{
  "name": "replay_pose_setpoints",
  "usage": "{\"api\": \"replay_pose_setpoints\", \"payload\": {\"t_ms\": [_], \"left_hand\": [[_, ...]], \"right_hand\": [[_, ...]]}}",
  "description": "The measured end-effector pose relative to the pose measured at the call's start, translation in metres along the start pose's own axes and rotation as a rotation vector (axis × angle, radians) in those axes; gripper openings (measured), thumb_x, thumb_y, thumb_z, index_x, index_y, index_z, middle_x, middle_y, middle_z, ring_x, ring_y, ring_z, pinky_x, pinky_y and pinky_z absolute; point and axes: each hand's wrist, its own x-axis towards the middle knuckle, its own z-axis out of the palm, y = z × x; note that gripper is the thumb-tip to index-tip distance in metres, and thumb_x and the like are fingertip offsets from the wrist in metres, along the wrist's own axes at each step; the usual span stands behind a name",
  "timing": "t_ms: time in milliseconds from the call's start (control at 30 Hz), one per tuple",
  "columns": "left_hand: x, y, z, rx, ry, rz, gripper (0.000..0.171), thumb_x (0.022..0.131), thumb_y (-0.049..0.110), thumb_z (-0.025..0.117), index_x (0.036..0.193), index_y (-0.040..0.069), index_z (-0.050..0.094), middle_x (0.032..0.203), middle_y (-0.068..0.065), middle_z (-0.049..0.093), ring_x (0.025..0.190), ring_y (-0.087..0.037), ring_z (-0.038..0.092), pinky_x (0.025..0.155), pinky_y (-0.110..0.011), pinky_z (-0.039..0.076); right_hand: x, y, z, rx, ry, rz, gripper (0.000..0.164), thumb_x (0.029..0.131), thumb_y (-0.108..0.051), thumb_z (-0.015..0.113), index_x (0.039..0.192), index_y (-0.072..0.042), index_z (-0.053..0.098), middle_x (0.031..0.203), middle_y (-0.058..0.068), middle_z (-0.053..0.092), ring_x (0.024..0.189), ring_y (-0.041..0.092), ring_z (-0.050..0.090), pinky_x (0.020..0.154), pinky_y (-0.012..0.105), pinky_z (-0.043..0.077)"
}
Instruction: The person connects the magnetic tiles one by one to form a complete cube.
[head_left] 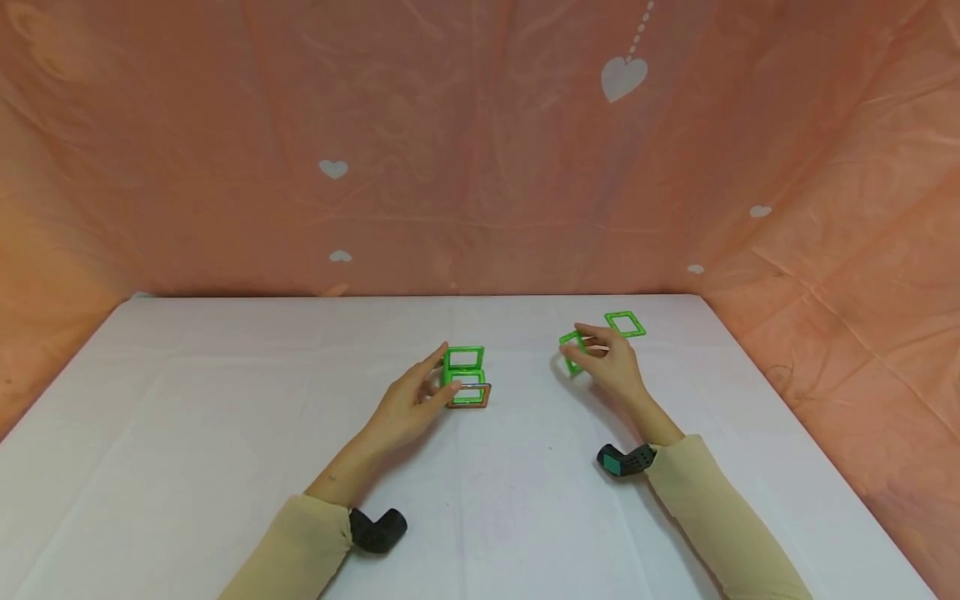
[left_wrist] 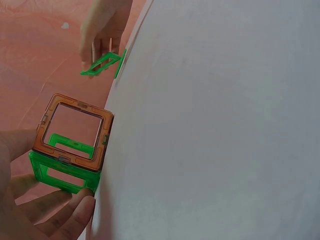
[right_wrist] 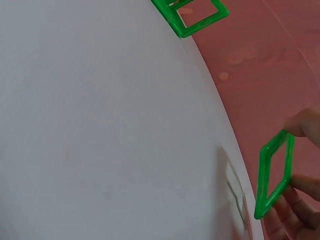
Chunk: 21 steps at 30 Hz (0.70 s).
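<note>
Evidently mid-assembly: left hand point(head_left: 405, 406) grips the frame cluster point(left_wrist: 66, 160); right hand point(head_left: 617, 367) (well apart) pinches a green square point(right_wrist: 264, 175). Joining would likely call for aligned edges.

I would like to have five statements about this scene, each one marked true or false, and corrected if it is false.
1. The right hand holds a green frame. True.
2. All frames are green. False: an orange frame is at the left hand.
3. A loose green frame lies on the table beyond the right hand. True.
4. The left hand is empty. False: it grips a group of frames.
5. Both sleeves are beige. True.
</note>
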Motion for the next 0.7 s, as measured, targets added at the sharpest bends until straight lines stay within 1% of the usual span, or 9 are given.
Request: {"api": "replay_pose_setpoints", "payload": {"t_ms": [200, 300, 333, 400, 433, 533, 567, 633, 700], "left_hand": [[0.000, 0.000, 0.000, -0.007, 0.000, 0.008, 0.063, 0.095, 0.020, 0.060, 0.150, 0.007, 0.031, 0.140, -0.023, 0.049, 0.083, -0.016, 0.057, 0.072, -0.029, 0.046], [0.000, 0.000, 0.000, -0.013, -0.001, 0.012, 0.063, 0.095, 0.019, 0.060, 0.150, 0.007, 0.030, 0.140, -0.023, 0.049, 0.085, -0.016, 0.059, 0.074, -0.030, 0.047], [0.000, 0.000, 0.000, -0.015, -0.001, 0.012, 0.063, 0.095, 0.019, 0.060, 0.150, 0.007, 0.031, 0.140, -0.023, 0.049, 0.085, -0.016, 0.058, 0.074, -0.029, 0.047], [0.000, -0.001, 0.000, -0.014, 0.000, 0.013, 0.063, 0.095, 0.020, 0.060, 0.150, 0.007, 0.031, 0.140, -0.023, 0.050, 0.085, -0.017, 0.059, 0.073, -0.029, 0.046], [0.000, -0.001, 0.000, -0.014, 0.000, 0.014, 0.064, 0.095, 0.020, 0.060, 0.150, 0.007, 0.031, 0.139, -0.023, 0.050, 0.085, -0.017, 0.059, 0.073, -0.029, 0.046], [0.000, -0.002, 0.000, -0.012, 0.001, 0.011, 0.064, 0.095, 0.020, 0.060, 0.150, 0.008, 0.031, 0.140, -0.022, 0.050, 0.085, -0.017, 0.060, 0.073, -0.029, 0.046], [0.000, -0.002, 0.000, -0.011, 0.000, 0.012, 0.064, 0.095, 0.020, 0.060, 0.150, 0.008, 0.030, 0.140, -0.022, 0.049, 0.086, -0.017, 0.060, 0.074, -0.029, 0.047], [0.000, -0.002, 0.001, -0.011, -0.001, 0.006, 0.064, 0.095, 0.021, 0.060, 0.150, 0.009, 0.030, 0.140, -0.021, 0.049, 0.086, -0.016, 0.060, 0.075, -0.029, 0.047], [0.001, -0.002, 0.001, -0.008, -0.001, -0.001, 0.064, 0.095, 0.021, 0.061, 0.150, 0.009, 0.031, 0.141, -0.020, 0.049, 0.086, -0.015, 0.060, 0.075, -0.029, 0.047]], "right_hand": [[0.000, -0.003, 0.006, 0.033, -0.008, -0.006, 0.051, 0.087, -0.011, 0.070, 0.132, 0.007, 0.053, 0.130, 0.025, 0.051, 0.116, 0.038, 0.053, 0.100, 0.046, 0.043], [0.000, -0.003, 0.009, 0.037, -0.014, -0.020, 0.051, 0.086, -0.011, 0.070, 0.131, 0.006, 0.054, 0.128, 0.024, 0.052, 0.114, 0.036, 0.054, 0.096, 0.033, 0.046], [-0.003, -0.009, 0.009, 0.042, -0.017, -0.022, 0.050, 0.086, -0.010, 0.070, 0.131, 0.007, 0.054, 0.127, 0.024, 0.053, 0.114, 0.037, 0.055, 0.094, 0.028, 0.046], [-0.008, -0.020, 0.010, 0.046, -0.022, -0.037, 0.049, 0.085, -0.008, 0.070, 0.130, 0.008, 0.054, 0.125, 0.026, 0.053, 0.112, 0.038, 0.055, 0.091, 0.025, 0.047], [-0.009, -0.022, 0.011, 0.061, -0.024, -0.044, 0.050, 0.085, -0.008, 0.071, 0.129, 0.008, 0.055, 0.124, 0.025, 0.054, 0.112, 0.037, 0.056, 0.089, 0.023, 0.047], [-0.010, -0.026, 0.013, 0.103, -0.032, -0.054, 0.050, 0.084, -0.005, 0.071, 0.129, 0.009, 0.054, 0.124, 0.026, 0.053, 0.112, 0.038, 0.055, 0.090, 0.024, 0.048], [-0.008, -0.022, 0.015, 0.115, -0.033, -0.059, 0.050, 0.084, -0.006, 0.071, 0.130, 0.008, 0.054, 0.124, 0.025, 0.053, 0.112, 0.037, 0.055, 0.090, 0.024, 0.048], [-0.004, -0.014, 0.018, 0.148, -0.035, -0.067, 0.051, 0.084, -0.007, 0.072, 0.130, 0.006, 0.055, 0.125, 0.022, 0.054, 0.111, 0.032, 0.056, 0.089, 0.018, 0.047], [-0.003, -0.013, 0.020, 0.181, -0.037, -0.079, 0.049, 0.084, -0.006, 0.072, 0.129, 0.006, 0.056, 0.123, 0.022, 0.055, 0.107, 0.026, 0.058, 0.087, 0.016, 0.047]]}}
